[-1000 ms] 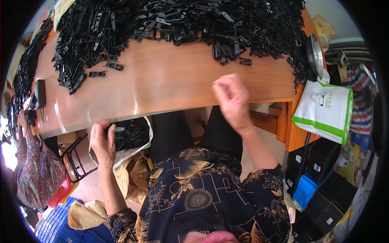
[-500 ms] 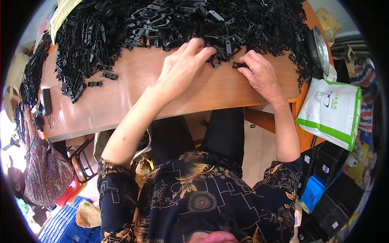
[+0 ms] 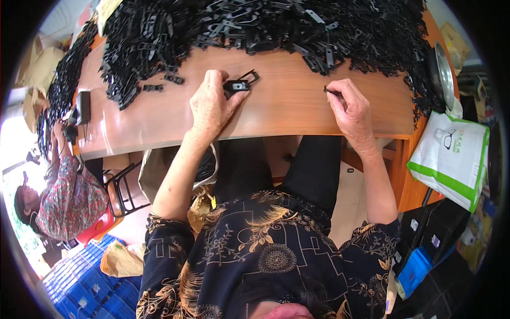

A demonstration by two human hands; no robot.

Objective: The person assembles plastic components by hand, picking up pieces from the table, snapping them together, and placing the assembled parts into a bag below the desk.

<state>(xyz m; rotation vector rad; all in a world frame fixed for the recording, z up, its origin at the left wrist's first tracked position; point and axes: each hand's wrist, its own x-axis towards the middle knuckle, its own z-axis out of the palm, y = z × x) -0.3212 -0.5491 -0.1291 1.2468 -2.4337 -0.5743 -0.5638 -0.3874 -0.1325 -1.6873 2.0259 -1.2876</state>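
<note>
My left hand [image 3: 209, 109] is above the wooden table [image 3: 289, 109], thumb and fingers closed on a black plastic clip part [image 3: 239, 85]. An open loop-like frame sticks out from that part, up and to the right. To the right, apart from it, my right hand [image 3: 351, 111] pinches a small dark piece [image 3: 331, 91] between thumb and fingertips; most of it is hidden. A large heap of similar black plastic parts [image 3: 255, 25] covers the far side of the table. Two loose parts [image 3: 173, 79] lie near the heap's left edge.
A metal bowl [image 3: 444, 77] leans at the table's right end, above a white bag with green edging [image 3: 449, 157]. Black boxes [image 3: 425, 226] stand lower right. At left a seated co-worker [image 3: 71, 199] works at the same table, near blue crates [image 3: 87, 284].
Both hands have drawn back from the heap toward me and moved apart. A black clip part now shows in my left hand. The view has shifted, bringing more of the co-worker in.
</note>
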